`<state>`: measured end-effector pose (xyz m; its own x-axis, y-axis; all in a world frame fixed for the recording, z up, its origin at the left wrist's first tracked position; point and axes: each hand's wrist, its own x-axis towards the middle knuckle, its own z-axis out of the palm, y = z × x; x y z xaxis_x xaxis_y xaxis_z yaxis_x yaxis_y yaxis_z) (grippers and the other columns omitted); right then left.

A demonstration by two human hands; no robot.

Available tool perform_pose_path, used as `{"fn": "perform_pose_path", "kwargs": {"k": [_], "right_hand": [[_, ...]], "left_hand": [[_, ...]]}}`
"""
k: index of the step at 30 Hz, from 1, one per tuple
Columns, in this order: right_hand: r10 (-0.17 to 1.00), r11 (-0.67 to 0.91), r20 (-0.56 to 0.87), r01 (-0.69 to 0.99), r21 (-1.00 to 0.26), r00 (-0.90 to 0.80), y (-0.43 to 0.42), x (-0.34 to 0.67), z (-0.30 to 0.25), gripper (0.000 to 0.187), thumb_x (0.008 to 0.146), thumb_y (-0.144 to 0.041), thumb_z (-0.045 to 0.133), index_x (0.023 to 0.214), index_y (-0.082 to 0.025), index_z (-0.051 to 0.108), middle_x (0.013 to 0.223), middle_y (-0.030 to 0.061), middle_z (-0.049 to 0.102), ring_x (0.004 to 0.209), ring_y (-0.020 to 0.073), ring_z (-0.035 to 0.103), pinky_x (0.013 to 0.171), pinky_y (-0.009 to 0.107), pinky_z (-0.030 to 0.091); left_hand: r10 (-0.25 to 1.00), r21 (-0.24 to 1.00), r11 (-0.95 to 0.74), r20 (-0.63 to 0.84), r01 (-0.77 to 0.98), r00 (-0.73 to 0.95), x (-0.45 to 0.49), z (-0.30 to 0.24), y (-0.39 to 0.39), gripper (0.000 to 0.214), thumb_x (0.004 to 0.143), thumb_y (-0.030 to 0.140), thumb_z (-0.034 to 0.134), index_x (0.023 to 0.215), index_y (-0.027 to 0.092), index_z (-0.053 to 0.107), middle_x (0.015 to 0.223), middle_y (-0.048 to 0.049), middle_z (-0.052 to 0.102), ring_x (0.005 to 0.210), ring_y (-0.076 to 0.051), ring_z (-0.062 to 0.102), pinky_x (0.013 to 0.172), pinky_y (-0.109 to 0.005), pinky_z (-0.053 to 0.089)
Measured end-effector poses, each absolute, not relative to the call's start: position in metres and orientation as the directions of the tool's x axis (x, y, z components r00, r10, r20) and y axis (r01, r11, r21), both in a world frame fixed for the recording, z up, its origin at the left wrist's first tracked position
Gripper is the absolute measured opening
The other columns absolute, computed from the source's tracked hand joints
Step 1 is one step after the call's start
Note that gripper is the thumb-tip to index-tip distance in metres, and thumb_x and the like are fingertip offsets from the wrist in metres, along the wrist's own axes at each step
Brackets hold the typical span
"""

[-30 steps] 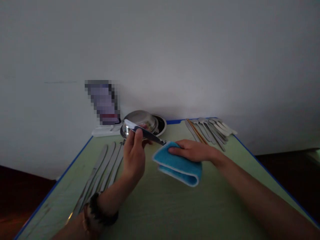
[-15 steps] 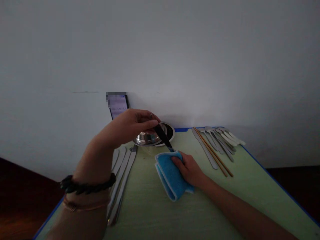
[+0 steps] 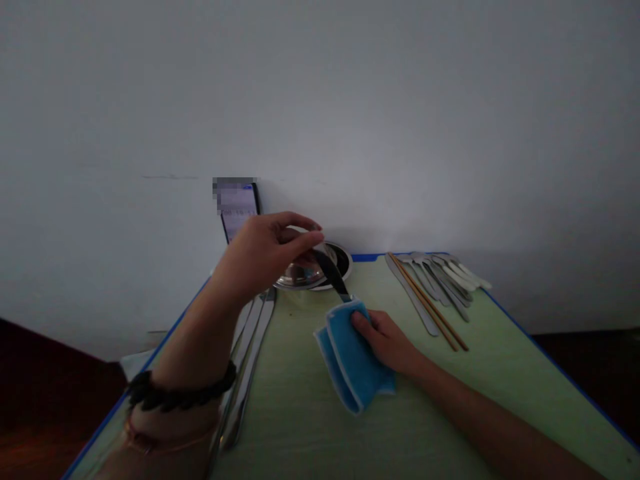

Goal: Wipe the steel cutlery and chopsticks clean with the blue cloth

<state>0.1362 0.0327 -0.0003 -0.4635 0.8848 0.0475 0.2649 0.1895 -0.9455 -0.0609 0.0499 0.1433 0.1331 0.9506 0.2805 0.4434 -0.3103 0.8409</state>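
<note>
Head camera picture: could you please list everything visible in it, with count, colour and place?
table: one, pale green, blue edge, at the wall
table knives: several, silver, in a row at left
steel bowls: two it seems, silver, far middle
phone: one, dark frame, propped at the wall
spoons: several, silver, far right
chopsticks: a pair it seems, brown, beside the spoons
blue cloth: one, folded, centre
held knife: one, dark-looking, tip in the cloth
bracelet: one, black, left wrist
left hand: pinches the held knife
right hand: grips the blue cloth
</note>
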Motion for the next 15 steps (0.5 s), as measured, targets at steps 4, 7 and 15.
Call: {"fn": "perform_pose_path", "kwargs": {"k": [4, 7, 15], "right_hand": [[0.844, 0.034, -0.066, 0.176, -0.984, -0.532, 0.026, 0.135, -0.001, 0.047, 0.082, -0.062, 0.037, 0.069, -0.017, 0.042, 0.060, -0.0039, 0.036, 0.051, 0.0072, 0.035, 0.045, 0.021, 0.029], [0.798, 0.028, -0.092, 0.189, -0.982, -0.595, 0.023, 0.135, 0.002, 0.046, 0.081, -0.061, 0.039, 0.069, -0.017, 0.043, 0.059, -0.0038, 0.038, 0.051, 0.0072, 0.037, 0.045, 0.020, 0.031], [0.687, 0.378, -0.121, 0.494, -0.783, -0.716, 0.043, 0.171, 0.058, 0.039, 0.083, -0.053, 0.043, 0.073, -0.017, 0.054, 0.065, -0.0004, 0.054, 0.058, 0.0110, 0.051, 0.051, 0.022, 0.038]], "left_hand": [[0.964, 0.854, -0.266, 0.243, 0.447, 0.110, -0.052, 0.132, 0.059, 0.016, 0.076, 0.033, 0.062, 0.077, 0.017, 0.062, 0.068, -0.0025, 0.072, 0.058, -0.016, 0.068, 0.054, -0.023, 0.055], [0.973, 0.841, -0.211, 0.134, 0.499, 0.186, -0.071, 0.134, 0.058, 0.018, 0.075, 0.032, 0.063, 0.066, 0.018, 0.057, 0.058, -0.0027, 0.070, 0.053, -0.017, 0.067, 0.049, -0.024, 0.054], [0.828, 0.767, -0.306, -0.078, 0.564, 0.555, -0.107, 0.153, 0.043, 0.017, 0.078, 0.033, 0.060, 0.076, 0.018, 0.067, 0.071, -0.0065, 0.072, 0.061, -0.019, 0.066, 0.055, -0.028, 0.054]]}}
